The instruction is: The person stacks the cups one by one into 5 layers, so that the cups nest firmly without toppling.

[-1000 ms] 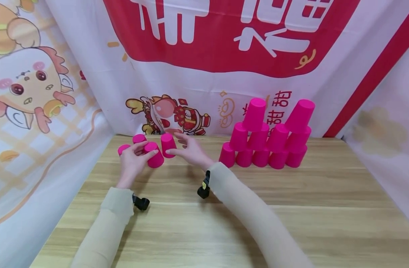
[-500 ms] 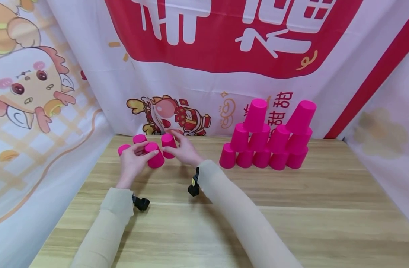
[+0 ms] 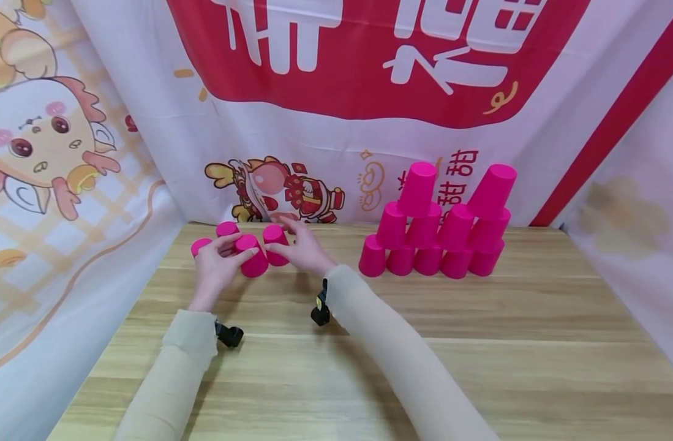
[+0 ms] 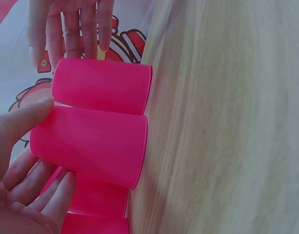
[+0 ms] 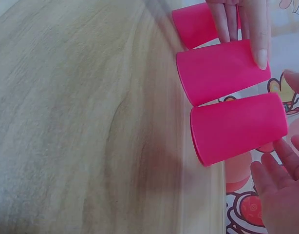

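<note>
In the head view, my left hand [image 3: 216,266] holds an upside-down pink cup [image 3: 252,256]. Its thumb lies on one side and its fingers on the other, as the left wrist view shows. Just right of it stands another upside-down pink cup [image 3: 275,246], beside my right hand [image 3: 305,248]. In the right wrist view, the fingertips [image 5: 281,146] touch or nearly touch that cup's closed end, and the thumb stays apart from it. Two more pink cups, one at the far left [image 3: 200,246] and one behind [image 3: 228,229], are partly hidden by my left hand.
At the right, a pyramid of upside-down pink cups [image 3: 424,226] stands three levels high, with two cups on top. The wooden table [image 3: 292,373] meets a printed cloth backdrop [image 3: 336,141] at its back edge. Another cloth [image 3: 77,257] hangs at the left.
My right hand has moved left, closer to the cup beside it. That cup has shifted slightly toward me. My left hand keeps its hold, and the pyramid is unchanged.
</note>
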`<state>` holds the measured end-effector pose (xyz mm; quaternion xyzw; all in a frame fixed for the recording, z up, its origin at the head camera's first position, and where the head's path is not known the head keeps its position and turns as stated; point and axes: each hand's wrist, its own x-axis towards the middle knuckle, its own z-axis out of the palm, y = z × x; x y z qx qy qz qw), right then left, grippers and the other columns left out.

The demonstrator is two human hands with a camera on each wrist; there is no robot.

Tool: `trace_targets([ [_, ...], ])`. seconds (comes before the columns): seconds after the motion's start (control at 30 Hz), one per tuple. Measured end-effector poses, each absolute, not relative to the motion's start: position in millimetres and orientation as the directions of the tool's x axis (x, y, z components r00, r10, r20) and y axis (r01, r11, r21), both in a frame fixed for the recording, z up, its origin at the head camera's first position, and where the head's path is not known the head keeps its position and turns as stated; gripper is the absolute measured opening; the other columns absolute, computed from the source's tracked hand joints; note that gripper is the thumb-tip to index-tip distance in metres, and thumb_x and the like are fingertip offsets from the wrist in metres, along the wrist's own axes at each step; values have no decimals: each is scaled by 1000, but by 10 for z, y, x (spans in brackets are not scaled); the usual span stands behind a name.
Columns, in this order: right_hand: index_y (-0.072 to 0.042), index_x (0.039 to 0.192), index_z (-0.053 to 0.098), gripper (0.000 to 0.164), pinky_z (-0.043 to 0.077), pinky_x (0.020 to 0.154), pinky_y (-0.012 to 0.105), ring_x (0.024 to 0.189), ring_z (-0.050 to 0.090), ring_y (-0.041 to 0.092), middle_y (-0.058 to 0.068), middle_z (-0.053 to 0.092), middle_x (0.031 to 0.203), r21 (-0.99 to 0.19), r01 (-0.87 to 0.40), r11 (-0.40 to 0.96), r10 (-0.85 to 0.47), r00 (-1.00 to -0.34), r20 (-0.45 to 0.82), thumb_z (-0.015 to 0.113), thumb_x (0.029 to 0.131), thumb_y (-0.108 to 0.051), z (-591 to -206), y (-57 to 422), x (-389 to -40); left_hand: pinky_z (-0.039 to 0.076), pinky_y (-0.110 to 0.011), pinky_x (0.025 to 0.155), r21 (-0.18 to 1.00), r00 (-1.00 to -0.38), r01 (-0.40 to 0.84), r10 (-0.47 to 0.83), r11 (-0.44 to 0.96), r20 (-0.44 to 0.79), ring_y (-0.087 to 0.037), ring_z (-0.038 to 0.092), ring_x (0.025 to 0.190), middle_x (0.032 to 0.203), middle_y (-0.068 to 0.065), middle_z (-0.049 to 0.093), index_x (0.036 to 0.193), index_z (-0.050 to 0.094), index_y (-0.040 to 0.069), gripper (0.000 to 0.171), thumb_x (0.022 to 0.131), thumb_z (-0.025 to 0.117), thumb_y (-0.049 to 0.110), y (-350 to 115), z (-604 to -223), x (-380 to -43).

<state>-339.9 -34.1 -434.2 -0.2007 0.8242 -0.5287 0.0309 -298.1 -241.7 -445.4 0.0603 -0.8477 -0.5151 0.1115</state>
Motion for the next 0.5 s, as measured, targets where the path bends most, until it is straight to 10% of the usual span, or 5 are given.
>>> trace_targets([
  [0.5,-13,142,57,54,50,101,37,120,56,20,-2,60,132,-884,-258,390,-279,-948,154,77,94,-27,-4475,-373,-3321,52,-41,99,879,-966,32,-210,476,149,-28,63,118,130,-14,66,137,64,7,65,84,86,37,-2433,-4446,-2975],
])
